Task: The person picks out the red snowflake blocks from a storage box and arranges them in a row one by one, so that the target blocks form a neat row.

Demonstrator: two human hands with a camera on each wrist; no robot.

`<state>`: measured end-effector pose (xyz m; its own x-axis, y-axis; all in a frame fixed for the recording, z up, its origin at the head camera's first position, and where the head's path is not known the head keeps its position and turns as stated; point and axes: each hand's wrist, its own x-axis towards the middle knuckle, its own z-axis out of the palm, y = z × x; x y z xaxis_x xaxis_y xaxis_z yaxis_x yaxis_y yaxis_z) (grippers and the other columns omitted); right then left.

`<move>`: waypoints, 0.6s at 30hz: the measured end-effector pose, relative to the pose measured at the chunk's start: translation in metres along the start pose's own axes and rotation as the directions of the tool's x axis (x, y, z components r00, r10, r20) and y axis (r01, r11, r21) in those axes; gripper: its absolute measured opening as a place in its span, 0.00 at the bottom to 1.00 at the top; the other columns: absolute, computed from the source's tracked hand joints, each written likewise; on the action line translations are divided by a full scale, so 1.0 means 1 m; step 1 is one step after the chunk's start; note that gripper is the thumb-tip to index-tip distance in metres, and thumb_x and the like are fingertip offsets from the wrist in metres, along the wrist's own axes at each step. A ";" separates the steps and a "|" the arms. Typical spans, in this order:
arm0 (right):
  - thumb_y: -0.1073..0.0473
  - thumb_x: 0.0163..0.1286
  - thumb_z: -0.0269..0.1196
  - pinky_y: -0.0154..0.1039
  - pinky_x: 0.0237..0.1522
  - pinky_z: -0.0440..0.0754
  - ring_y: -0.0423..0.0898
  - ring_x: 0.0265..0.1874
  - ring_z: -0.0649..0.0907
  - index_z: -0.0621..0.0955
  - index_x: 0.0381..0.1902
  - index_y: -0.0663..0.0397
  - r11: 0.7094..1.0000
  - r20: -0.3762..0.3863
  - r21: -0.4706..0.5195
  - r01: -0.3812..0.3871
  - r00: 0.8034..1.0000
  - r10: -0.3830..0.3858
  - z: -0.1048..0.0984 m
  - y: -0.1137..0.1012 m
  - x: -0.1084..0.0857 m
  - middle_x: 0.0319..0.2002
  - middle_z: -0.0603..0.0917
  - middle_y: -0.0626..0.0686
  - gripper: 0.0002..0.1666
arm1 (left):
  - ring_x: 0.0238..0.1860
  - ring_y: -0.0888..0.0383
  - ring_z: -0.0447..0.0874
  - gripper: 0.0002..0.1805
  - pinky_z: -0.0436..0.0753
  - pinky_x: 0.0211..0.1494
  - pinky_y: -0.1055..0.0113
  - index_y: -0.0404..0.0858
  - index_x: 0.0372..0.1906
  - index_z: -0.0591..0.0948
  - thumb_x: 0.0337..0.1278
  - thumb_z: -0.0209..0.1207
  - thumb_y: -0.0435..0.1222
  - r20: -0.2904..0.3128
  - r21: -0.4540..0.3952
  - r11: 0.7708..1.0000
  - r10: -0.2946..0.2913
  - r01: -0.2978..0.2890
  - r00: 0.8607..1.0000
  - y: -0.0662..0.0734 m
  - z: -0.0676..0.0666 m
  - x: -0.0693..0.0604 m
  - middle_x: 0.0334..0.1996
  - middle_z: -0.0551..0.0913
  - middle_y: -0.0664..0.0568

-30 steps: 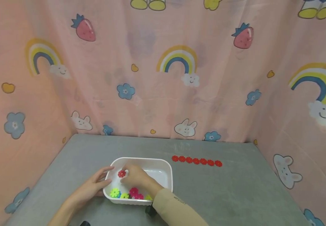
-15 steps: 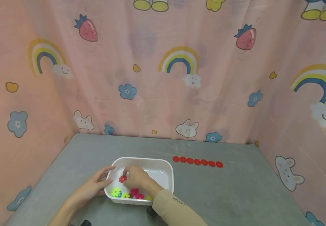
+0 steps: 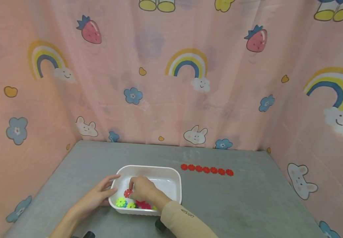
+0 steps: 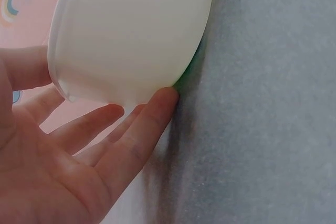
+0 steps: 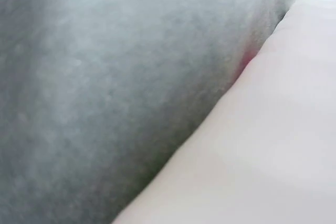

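Note:
A white plastic tub (image 3: 166,172) holds several small notched discs along its near side, among them a yellow-green disc (image 3: 120,202) and a magenta one (image 3: 144,205). My left hand (image 3: 98,195) holds the tub's left end, with fingertips over the rim and others against the outer wall, as the left wrist view also shows. Inside the tub, my right hand (image 3: 143,188) pinches a red notched disc (image 3: 127,193) between thumb and fingers, just above the yellow-green disc. The right wrist view shows only the tub's outer wall (image 5: 252,145) and the table; the hand is hidden there.
A straight row of several red discs (image 3: 206,170) lies on the grey table (image 3: 233,205) to the right, behind the tub. Pink patterned curtain (image 3: 159,109) closes off the back and both sides.
My right hand has lowered the red disc inside the tub, toward the discs at the near side. The left hand and the tub have stayed in place.

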<state>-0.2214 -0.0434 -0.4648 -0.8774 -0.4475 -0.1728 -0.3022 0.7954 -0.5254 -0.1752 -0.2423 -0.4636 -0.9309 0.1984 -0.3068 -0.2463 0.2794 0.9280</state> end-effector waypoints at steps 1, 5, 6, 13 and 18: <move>0.57 0.60 0.75 0.37 0.37 0.77 0.40 0.33 0.74 0.82 0.35 0.44 1.000 0.002 0.006 -0.001 1.000 0.001 0.000 0.000 0.000 0.31 0.75 0.43 0.10 | 0.62 0.39 0.75 0.33 0.85 0.53 0.49 0.44 0.77 0.61 0.73 0.58 0.43 0.003 0.004 1.000 0.003 -0.003 1.000 0.000 0.000 0.000 0.75 0.56 0.29; 0.58 0.61 0.75 0.35 0.35 0.78 0.40 0.31 0.74 0.81 0.35 0.45 0.999 0.006 0.043 -0.005 1.000 0.004 0.000 0.002 -0.001 0.30 0.76 0.43 0.11 | 0.63 0.39 0.75 0.34 0.85 0.54 0.49 0.44 0.77 0.61 0.73 0.58 0.43 0.004 0.007 1.000 -0.002 0.002 1.000 -0.001 0.000 0.001 0.75 0.56 0.29; 0.57 0.61 0.75 0.34 0.35 0.78 0.39 0.31 0.75 0.81 0.35 0.45 0.999 0.007 0.050 -0.005 1.000 0.005 0.001 0.003 -0.001 0.30 0.76 0.43 0.11 | 0.63 0.39 0.75 0.34 0.85 0.54 0.49 0.44 0.78 0.61 0.73 0.58 0.43 0.005 0.008 1.000 -0.003 0.003 1.000 -0.001 0.000 0.001 0.75 0.56 0.29; 0.59 0.61 0.75 0.32 0.30 0.77 0.39 0.28 0.75 0.78 0.35 0.44 0.996 -0.004 0.092 0.012 1.000 -0.012 0.001 0.005 -0.002 0.28 0.75 0.43 0.14 | 0.63 0.38 0.75 0.34 0.85 0.54 0.48 0.43 0.78 0.60 0.73 0.58 0.44 0.012 0.016 1.000 0.005 -0.005 1.000 -0.002 -0.001 0.002 0.75 0.56 0.28; 0.64 0.62 0.72 0.32 0.25 0.76 0.41 0.25 0.76 0.77 0.34 0.45 0.986 -0.016 0.168 0.014 1.000 -0.012 -0.002 0.004 -0.004 0.26 0.76 0.44 0.13 | 0.63 0.39 0.75 0.34 0.85 0.54 0.48 0.45 0.77 0.62 0.72 0.59 0.44 -0.008 0.006 1.000 -0.004 0.004 1.000 -0.003 0.000 0.003 0.75 0.57 0.30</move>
<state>-0.2197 -0.0373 -0.4648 -0.8797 -0.4501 -0.1530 -0.2480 0.7092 -0.6600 -0.1777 -0.2429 -0.4674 -0.9322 0.1895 -0.3085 -0.2481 0.2863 0.9255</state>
